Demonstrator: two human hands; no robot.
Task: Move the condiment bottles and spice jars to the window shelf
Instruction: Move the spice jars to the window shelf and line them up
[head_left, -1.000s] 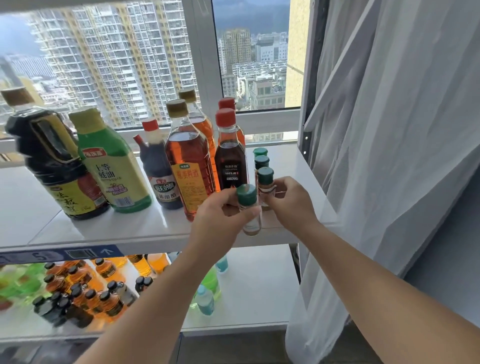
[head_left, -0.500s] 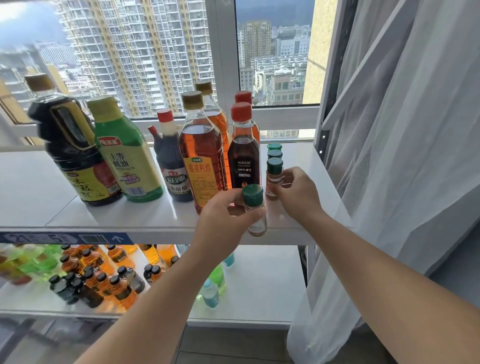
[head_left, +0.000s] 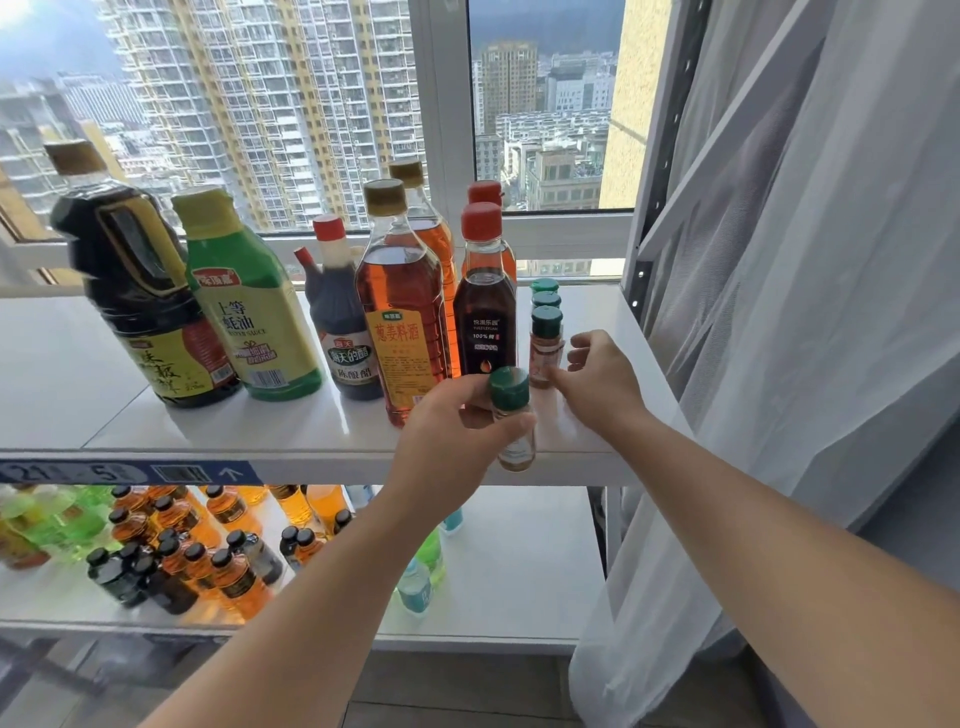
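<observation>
On the white window shelf (head_left: 78, 364) stands a row of bottles: a dark soy jug (head_left: 140, 291), a green oyster sauce bottle (head_left: 249, 312), a dark vinegar bottle (head_left: 343, 332), an amber cooking wine bottle (head_left: 400, 312) and a red-capped dark bottle (head_left: 485, 312). To their right, three green-capped spice jars line up front to back, the nearest (head_left: 546, 343) with reddish powder. My right hand (head_left: 597, 379) is beside that jar, fingers loose and apart, thumb tip at its base. My left hand (head_left: 452, 431) grips another green-capped spice jar (head_left: 511, 415) upright at the shelf's front edge.
A white sheer curtain (head_left: 779, 364) hangs close on the right, beside the shelf's perforated post (head_left: 654, 208). The lower shelf (head_left: 519, 597) holds several small amber, dark and green bottles (head_left: 182, 561). The window glass lies right behind the bottles.
My right hand has let go of the nearest jar in the row and drawn back slightly to the right. My left hand keeps holding its jar at the shelf's front edge.
</observation>
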